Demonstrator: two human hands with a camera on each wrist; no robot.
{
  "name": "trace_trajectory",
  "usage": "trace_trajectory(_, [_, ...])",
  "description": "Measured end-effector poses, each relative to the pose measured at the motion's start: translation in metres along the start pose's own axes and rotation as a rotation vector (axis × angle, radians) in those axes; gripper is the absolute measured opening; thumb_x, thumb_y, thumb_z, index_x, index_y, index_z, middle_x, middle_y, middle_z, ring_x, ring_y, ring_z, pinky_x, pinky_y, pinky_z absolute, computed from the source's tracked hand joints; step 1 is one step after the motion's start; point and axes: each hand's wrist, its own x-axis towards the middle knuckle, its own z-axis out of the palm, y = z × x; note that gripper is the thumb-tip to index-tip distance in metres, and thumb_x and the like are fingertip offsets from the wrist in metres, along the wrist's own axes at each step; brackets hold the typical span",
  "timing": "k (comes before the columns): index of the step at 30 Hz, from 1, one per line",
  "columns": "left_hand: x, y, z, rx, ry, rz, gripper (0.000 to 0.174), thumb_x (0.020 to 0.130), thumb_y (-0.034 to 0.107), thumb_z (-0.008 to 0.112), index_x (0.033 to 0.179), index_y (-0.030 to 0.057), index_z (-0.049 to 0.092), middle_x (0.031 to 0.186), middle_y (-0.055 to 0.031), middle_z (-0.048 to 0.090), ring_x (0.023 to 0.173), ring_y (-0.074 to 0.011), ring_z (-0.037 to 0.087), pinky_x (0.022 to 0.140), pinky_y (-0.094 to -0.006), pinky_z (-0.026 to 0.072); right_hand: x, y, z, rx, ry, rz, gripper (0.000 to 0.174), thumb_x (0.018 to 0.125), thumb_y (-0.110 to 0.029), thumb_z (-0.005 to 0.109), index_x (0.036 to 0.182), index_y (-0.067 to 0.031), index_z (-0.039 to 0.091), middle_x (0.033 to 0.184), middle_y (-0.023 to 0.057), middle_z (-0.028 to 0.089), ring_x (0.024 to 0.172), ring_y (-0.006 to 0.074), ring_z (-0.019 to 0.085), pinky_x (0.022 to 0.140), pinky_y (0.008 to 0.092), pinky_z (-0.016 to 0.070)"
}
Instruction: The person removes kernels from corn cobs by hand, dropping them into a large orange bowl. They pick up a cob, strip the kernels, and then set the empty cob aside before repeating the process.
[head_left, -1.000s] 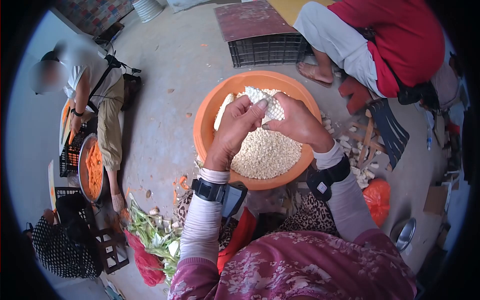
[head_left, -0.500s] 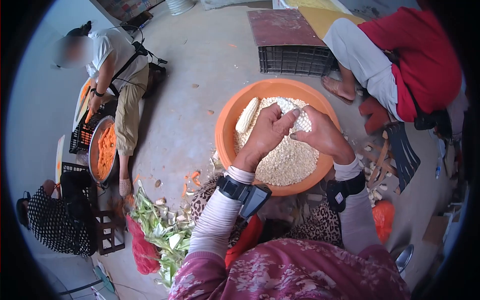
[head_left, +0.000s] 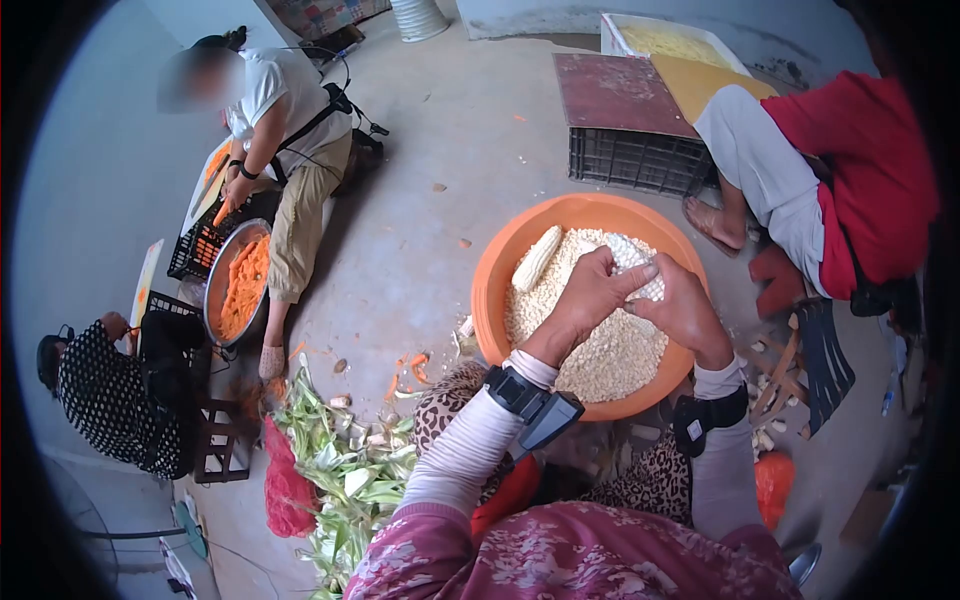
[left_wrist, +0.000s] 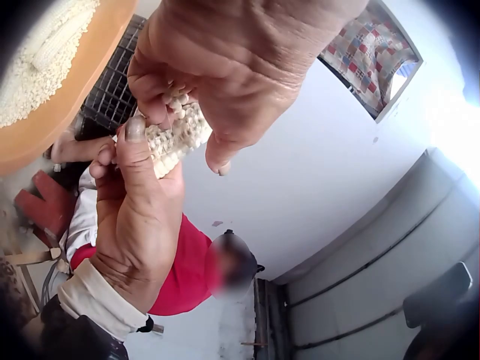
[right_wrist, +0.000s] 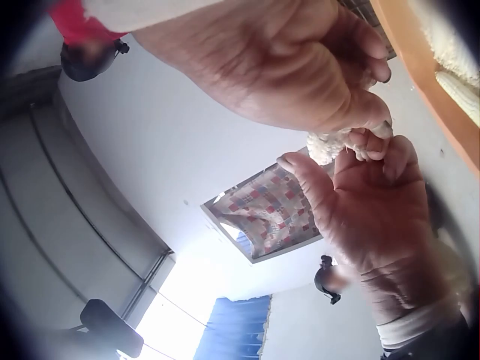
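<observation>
Over an orange basin (head_left: 487, 300), my two hands hold a white ear of corn (head_left: 632, 252), part of its cob bare of kernels in the left wrist view. My left hand (head_left: 588, 302) grips one side, its thumb toward the other hand; loose kernels (left_wrist: 178, 99) show by its fingers. From the other side my right hand (head_left: 686, 312) holds the ear, with its thumb (left_wrist: 135, 154) pressed along the rows. Fingers partly hide the ear (right_wrist: 322, 147) in the right wrist view. Loose kernels (head_left: 610, 365) fill the basin, and another whole ear (head_left: 537, 258) lies on them at the left.
Corn husks (head_left: 355, 480) and a red net bag (head_left: 290, 490) lie on the floor at left. A person in red (head_left: 870, 190) sits at right, near a black crate (head_left: 640, 160). Farther left, another person (head_left: 280, 100) works beside a metal bowl of orange pieces (head_left: 240, 290).
The head view has swung, so the basin and people appear farther right and lower. Both hands stay on the ear over the basin, and the ear lying inside shows more fully.
</observation>
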Motion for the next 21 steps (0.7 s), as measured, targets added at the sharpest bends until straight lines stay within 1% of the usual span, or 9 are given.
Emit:
trace_trajectory(1, [0.0,-0.002,0.001,-0.042,0.009,0.018,0.027,0.084,0.022,0.067,0.099,0.0014,0.059,0.082,0.0002,0.06,0.071,-0.0054,0.053,0.06,-0.0202,0.0436,0.0,0.0,0.0,0.001,-0.001,-0.002,0.039,0.067,-0.011,0.074,0.094,0.0028,0.049,0.089,0.0207,0.059,0.085,0.0315,0.061,0.072,0.0384,0.0464])
trace_trajectory(2, [0.001,-0.003,-0.001,-0.02,0.0,-0.035,0.03,0.084,0.019,0.067,0.105,0.0002,0.059,0.089,-0.0016,0.061,0.075,-0.0066,0.055,0.063,-0.0212,0.0455,0.001,0.0,-0.001,-0.016,-0.018,0.029,0.039,0.067,-0.011,0.074,0.094,0.0028,0.049,0.089,0.0209,0.059,0.085,0.0319,0.061,0.072,0.0386,0.0463])
trace_trajectory(3, [0.002,-0.004,-0.002,-0.02,0.001,-0.036,0.03,0.084,0.019,0.067,0.105,0.0002,0.059,0.089,-0.0016,0.061,0.075,-0.0066,0.055,0.063,-0.0212,0.0455,0.001,0.0,-0.001,-0.033,-0.035,0.061,0.038,0.067,-0.011,0.074,0.093,0.0029,0.049,0.089,0.0212,0.059,0.084,0.0324,0.061,0.072,0.0388,0.0462])
trace_trajectory(5, [0.004,-0.008,-0.003,-0.008,-0.035,0.024,0.029,0.084,0.02,0.067,0.104,0.0001,0.059,0.088,-0.0013,0.061,0.075,-0.0063,0.055,0.063,-0.0209,0.0453,0.0,0.002,-0.001,-0.008,-0.032,0.04,0.039,0.067,-0.011,0.074,0.093,0.003,0.049,0.09,0.0212,0.059,0.085,0.032,0.061,0.073,0.0385,0.0461])
trace_trajectory(9, [0.004,-0.01,-0.002,0.007,-0.009,0.031,0.03,0.084,0.021,0.067,0.104,0.0,0.058,0.087,-0.0003,0.06,0.074,-0.0056,0.053,0.061,-0.0207,0.0443,0.0,-0.001,-0.002,0.01,-0.035,0.033,0.039,0.067,-0.011,0.074,0.094,0.0032,0.049,0.09,0.0206,0.059,0.085,0.0298,0.061,0.073,0.0379,0.046])
trace_trajectory(11, [-0.001,-0.002,0.001,-0.024,0.022,-0.053,0.029,0.085,0.022,0.066,0.103,0.0005,0.059,0.084,0.0007,0.059,0.071,-0.0047,0.051,0.059,-0.0204,0.0427,0.0,-0.002,-0.002,0.017,-0.035,0.04,0.039,0.067,-0.011,0.074,0.095,0.0032,0.049,0.09,0.0202,0.059,0.085,0.029,0.061,0.074,0.0377,0.046])
trace_trajectory(15, [-0.001,0.0,0.001,-0.061,-0.008,-0.091,0.027,0.085,0.023,0.066,0.1,0.0011,0.06,0.082,0.0011,0.059,0.068,-0.0044,0.05,0.057,-0.0202,0.0414,0.0,-0.005,-0.003,0.027,-0.032,0.041,0.04,0.067,-0.01,0.073,0.096,0.0034,0.049,0.091,0.0198,0.059,0.084,0.0279,0.06,0.075,0.0367,0.0462])
trace_trajectory(19, [-0.002,-0.002,0.002,-0.087,-0.02,0.005,0.023,0.086,0.022,0.065,0.096,0.0012,0.059,0.08,0.0011,0.058,0.067,-0.0043,0.05,0.056,-0.0197,0.0415,0.0,-0.005,-0.004,0.039,-0.055,0.058,0.04,0.068,-0.01,0.073,0.097,0.0034,0.05,0.092,0.0188,0.059,0.086,0.026,0.06,0.076,0.0357,0.0459])
trace_trajectory(21, [-0.002,-0.003,0.002,-0.108,-0.028,0.03,0.022,0.087,0.021,0.064,0.095,0.0012,0.059,0.08,0.0012,0.058,0.067,-0.0043,0.05,0.056,-0.0196,0.0416,-0.001,-0.004,-0.004,0.123,-0.073,0.022,0.041,0.068,-0.01,0.073,0.099,0.0036,0.05,0.093,0.0179,0.059,0.087,0.0233,0.058,0.078,0.0347,0.0452])
